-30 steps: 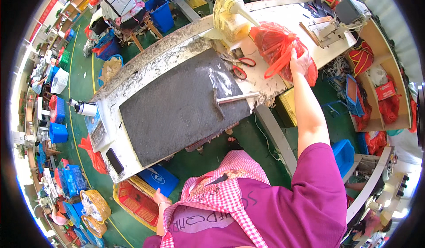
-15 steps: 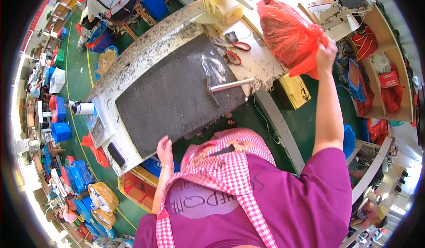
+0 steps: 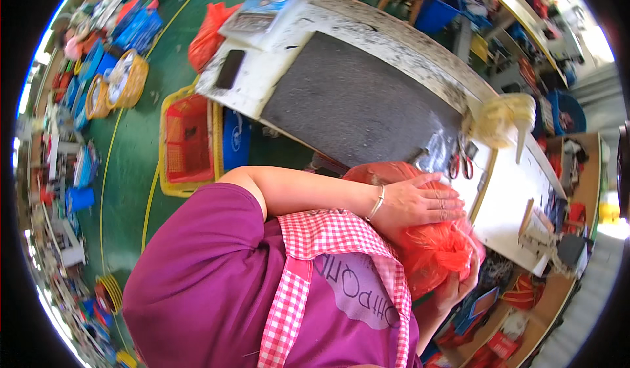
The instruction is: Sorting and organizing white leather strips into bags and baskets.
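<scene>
A full red plastic bag (image 3: 420, 256), bunched at its neck, is held close against the front of my checked apron, by the near edge of the worktable. My left hand (image 3: 420, 204) reaches across and lies on top of the bag, fingers stretched out flat. Below the bag's gathered neck, my right hand (image 3: 457, 284) grips it from the right side; part of that hand is hidden by the plastic. Just beyond my left fingers lie red-handled scissors (image 3: 461, 164). What the bag contains cannot be made out.
A dark mat (image 3: 361, 105) covers much of the white worktable. On the table are a phone (image 3: 230, 69) at left and a yellowish plastic jug with a spout (image 3: 502, 122) at right. A yellow-rimmed red basket (image 3: 190, 141) stands on the floor, and a sewing machine (image 3: 541, 237) sits at right.
The red bag has come from the far right in toward my body. My left hand has left the table's near edge and now rests on the bag. The view has turned.
</scene>
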`<action>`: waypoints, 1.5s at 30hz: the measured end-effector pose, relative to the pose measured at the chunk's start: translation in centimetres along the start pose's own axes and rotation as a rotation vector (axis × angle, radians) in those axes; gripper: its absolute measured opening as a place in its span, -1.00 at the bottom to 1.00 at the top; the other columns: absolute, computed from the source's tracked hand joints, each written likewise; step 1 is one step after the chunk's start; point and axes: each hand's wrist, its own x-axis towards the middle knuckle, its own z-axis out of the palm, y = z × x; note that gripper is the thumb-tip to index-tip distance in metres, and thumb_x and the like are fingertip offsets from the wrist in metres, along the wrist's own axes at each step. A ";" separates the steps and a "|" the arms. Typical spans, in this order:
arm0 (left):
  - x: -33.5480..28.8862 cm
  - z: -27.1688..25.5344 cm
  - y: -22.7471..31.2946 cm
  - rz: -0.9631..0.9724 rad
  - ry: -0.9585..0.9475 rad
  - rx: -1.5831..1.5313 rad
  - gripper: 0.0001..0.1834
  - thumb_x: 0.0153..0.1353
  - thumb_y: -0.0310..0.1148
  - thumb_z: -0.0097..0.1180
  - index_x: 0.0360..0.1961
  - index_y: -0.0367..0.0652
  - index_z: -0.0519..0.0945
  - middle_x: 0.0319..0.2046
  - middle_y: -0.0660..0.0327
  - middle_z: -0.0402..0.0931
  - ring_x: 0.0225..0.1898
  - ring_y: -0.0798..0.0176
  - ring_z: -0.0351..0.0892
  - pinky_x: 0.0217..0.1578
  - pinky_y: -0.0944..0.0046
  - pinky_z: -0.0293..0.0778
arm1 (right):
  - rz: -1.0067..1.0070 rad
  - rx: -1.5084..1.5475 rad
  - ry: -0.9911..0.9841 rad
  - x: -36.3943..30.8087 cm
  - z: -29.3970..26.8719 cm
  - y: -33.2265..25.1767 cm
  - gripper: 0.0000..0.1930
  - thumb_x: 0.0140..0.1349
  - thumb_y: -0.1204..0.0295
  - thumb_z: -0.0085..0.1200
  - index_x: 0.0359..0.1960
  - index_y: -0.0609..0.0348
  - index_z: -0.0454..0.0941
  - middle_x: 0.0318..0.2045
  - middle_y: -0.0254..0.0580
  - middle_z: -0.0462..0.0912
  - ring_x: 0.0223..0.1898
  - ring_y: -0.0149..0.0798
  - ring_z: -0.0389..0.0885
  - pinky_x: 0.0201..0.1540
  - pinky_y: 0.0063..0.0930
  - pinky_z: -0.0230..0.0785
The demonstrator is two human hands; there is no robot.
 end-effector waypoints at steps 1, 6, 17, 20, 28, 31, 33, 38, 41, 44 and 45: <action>-0.9 -0.2 -0.1 0.006 -0.002 0.004 -0.02 -0.16 -0.10 0.35 0.33 -0.10 0.23 0.28 0.08 0.27 0.29 0.05 0.27 0.27 -0.06 0.08 | 0.044 0.047 -0.001 0.5 1.4 -0.7 -0.62 0.18 0.35 0.03 -0.10 0.48 0.51 -0.03 0.14 0.55 0.05 -0.05 0.51 0.17 -0.23 0.28; -4.8 -2.7 -2.7 -0.207 0.069 0.086 -0.65 -0.04 -0.23 0.19 -0.18 -0.07 0.66 -0.20 0.20 0.64 -0.07 0.16 0.57 -0.03 0.10 0.32 | -0.213 -0.208 -0.389 4.7 5.9 -0.5 -0.76 0.06 0.49 0.08 -0.22 0.32 0.49 -0.05 0.12 0.53 0.00 0.08 0.51 0.05 -0.20 0.38; -2.0 5.3 -0.5 -0.136 -0.270 -0.281 -0.78 0.04 -0.36 0.07 -0.28 -0.19 0.61 -0.27 0.12 0.63 -0.17 0.09 0.58 -0.05 0.14 0.26 | -0.004 -0.443 0.071 -7.6 -0.4 1.5 -0.25 -0.15 0.34 0.32 0.17 0.14 0.30 0.17 -0.05 0.38 0.26 0.02 0.29 0.29 -0.05 0.11; 1.1 9.9 3.0 0.063 -0.462 -0.371 -0.77 -0.02 -0.40 0.08 -0.28 -0.18 0.61 -0.28 0.12 0.63 -0.17 0.11 0.58 -0.07 0.15 0.26 | 0.098 -0.929 0.084 -13.6 -4.1 2.2 -0.07 -0.26 0.36 0.36 0.29 0.00 0.22 0.16 -0.11 0.40 0.26 -0.04 0.29 0.34 0.11 -0.05; 8.0 27.5 13.9 0.419 -0.749 -0.455 -0.65 -0.10 -0.43 0.15 -0.20 -0.19 0.56 -0.17 0.13 0.58 -0.07 0.07 0.52 0.00 0.12 0.27 | 0.335 -0.695 0.661 -30.1 -11.3 6.4 -0.62 -0.16 0.52 0.15 -0.19 0.19 0.52 -0.28 -0.13 0.55 -0.11 -0.04 0.52 0.08 -0.17 0.26; 10.5 34.4 20.1 0.570 -0.840 -0.476 -0.51 -0.14 -0.42 0.18 -0.06 -0.18 0.49 -0.05 0.11 0.52 0.04 0.03 0.46 0.07 0.08 0.25 | 0.341 -0.693 0.866 -35.2 -15.0 5.8 -0.67 -0.17 0.54 0.12 -0.26 0.26 0.51 -0.31 -0.09 0.55 -0.18 0.01 0.51 -0.04 -0.18 0.30; 11.5 38.2 24.3 0.667 -0.897 -0.566 -0.47 -0.16 -0.45 0.19 -0.04 -0.15 0.47 -0.01 0.14 0.50 0.12 0.03 0.41 0.13 0.06 0.22 | 0.522 -0.695 0.986 -38.1 -16.6 4.6 -0.64 -0.21 0.59 0.06 -0.24 0.27 0.50 -0.27 -0.09 0.54 -0.10 -0.01 0.50 -0.01 -0.20 0.30; 12.9 44.9 31.9 0.735 -1.096 -0.524 -0.24 -0.12 -0.43 0.23 0.22 -0.10 0.32 0.25 0.06 0.22 0.29 -0.05 0.18 0.25 0.01 0.14 | 0.705 -0.637 1.393 -44.8 -19.7 5.0 -0.70 -0.19 0.64 0.01 -0.30 0.34 0.51 -0.30 0.04 0.55 -0.15 0.11 0.51 -0.05 -0.15 0.37; 13.6 48.4 33.8 0.671 -1.140 -0.681 -0.24 -0.10 -0.41 0.28 0.21 -0.12 0.31 0.23 0.00 0.24 0.26 -0.11 0.21 0.24 0.01 0.19 | 0.881 -0.582 1.573 -48.6 -21.5 6.0 -0.72 -0.11 0.61 0.05 -0.26 0.34 0.52 -0.32 0.08 0.56 -0.19 0.14 0.54 -0.11 -0.18 0.39; 15.0 53.1 34.5 0.688 -1.216 -0.703 -0.33 -0.05 -0.39 0.26 0.16 -0.13 0.35 0.18 -0.02 0.28 0.22 -0.13 0.24 0.21 0.00 0.22 | 1.005 -0.401 1.728 -52.2 -22.9 7.5 -0.70 -0.06 0.59 0.10 -0.21 0.32 0.53 -0.30 0.06 0.57 -0.18 0.12 0.56 -0.11 -0.20 0.39; 15.5 55.0 34.6 0.691 -1.257 -0.703 -0.37 -0.04 -0.38 0.25 0.12 -0.13 0.37 0.16 -0.01 0.30 0.21 -0.12 0.25 0.21 -0.01 0.22 | 1.013 -0.403 1.713 -53.1 -23.2 8.2 -0.70 -0.06 0.59 0.10 -0.21 0.32 0.53 -0.30 0.06 0.57 -0.18 0.12 0.56 -0.11 -0.20 0.39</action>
